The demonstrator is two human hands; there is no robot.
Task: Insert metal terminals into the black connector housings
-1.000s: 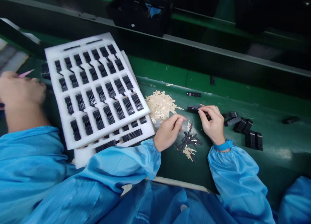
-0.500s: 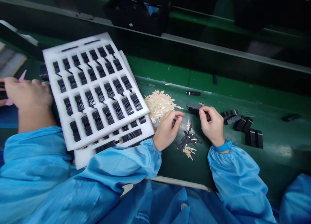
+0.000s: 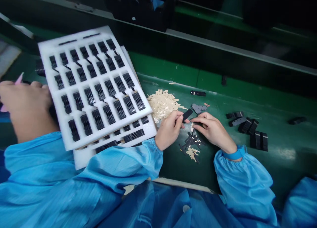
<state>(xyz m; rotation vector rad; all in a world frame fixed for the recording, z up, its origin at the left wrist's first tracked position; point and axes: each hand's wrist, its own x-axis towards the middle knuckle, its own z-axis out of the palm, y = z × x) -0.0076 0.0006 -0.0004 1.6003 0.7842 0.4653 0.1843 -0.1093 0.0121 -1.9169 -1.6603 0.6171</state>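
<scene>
the person's left hand (image 3: 169, 130) pinches a black strip (image 3: 187, 115) between thumb and fingertips, the grip narrow and firm, with the strip angled up and out over the green bench (image 3: 279, 165). the right hand (image 3: 214, 132) lies just beside it, its fingers (image 3: 201, 121) drawn narrow near the strip's lower end; whether they hold a small piece there is hidden. a light, steady pinch on the strip's edges, with both hands kept low and close together, looks like the safest handling, since parts this small could easily slip into the heaps below.

just under the hands sits a small heap of black and pale pieces (image 3: 191, 144), and a larger pile of pale slips (image 3: 162, 104) lies near the left hand. a white foam tray (image 3: 74, 35) rests on a second foam tray (image 3: 151, 130) beside that pile. the top tray has rows of cut pockets, and each pocket in view holds a black ribbed strip (image 3: 119, 109); the lower tray shows more strips along its exposed edge. to the right, black ribbed blocks (image 3: 257, 141) sit in a loose group on the bench. at far left, a co-worker's hand (image 3: 26, 109) holds something pink, too cut off to name.
</scene>
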